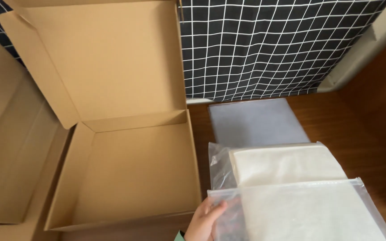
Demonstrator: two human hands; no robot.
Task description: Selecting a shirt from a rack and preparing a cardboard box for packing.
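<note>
Beside the open cardboard box (126, 174), left hand (204, 221) grips plastic bag (309, 214).

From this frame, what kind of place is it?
Probably a home or small-shop packing spot, not a factory line: an open cardboard box beside clear bags of folded fabric on a wooden table, with a black grid-pattern cloth behind. One hand touches the nearest bag.

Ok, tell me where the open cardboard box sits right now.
In the head view the open cardboard box sits left of centre on the wooden table, its lid raised, with the stacked clear plastic bags to its right and a hand by its near right corner.
</note>
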